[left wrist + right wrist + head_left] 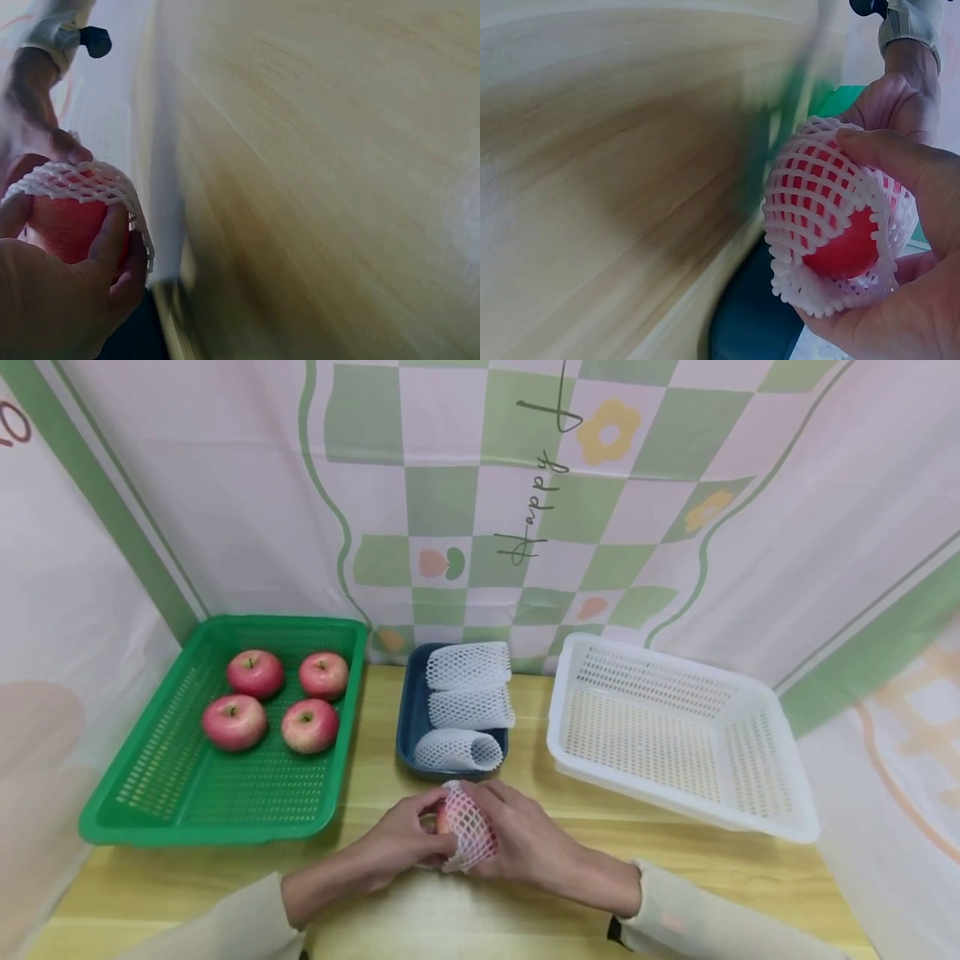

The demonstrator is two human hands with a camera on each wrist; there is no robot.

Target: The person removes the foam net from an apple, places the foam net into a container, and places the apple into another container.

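Near the table's front edge, a red apple (64,225) sits inside a white foam net sleeve (806,195). The net covers most of the fruit, but bare red skin shows through an open end in both wrist views. My left hand (405,837) grips the apple and the edge of the net from the left, with thumb and fingers bent round them. From the right, my right hand (528,839) holds the netted apple, its thumb lying over the mesh. Parts of the apple are hidden behind the fingers.
At the left stands a green basket (217,837) with several apples. A dark blue tray (408,710) holding three foam net sleeves (468,666) lies just beyond my hands. To the right is a white basket (637,727). A patterned curtain (442,502) hangs behind the wooden table (600,827).
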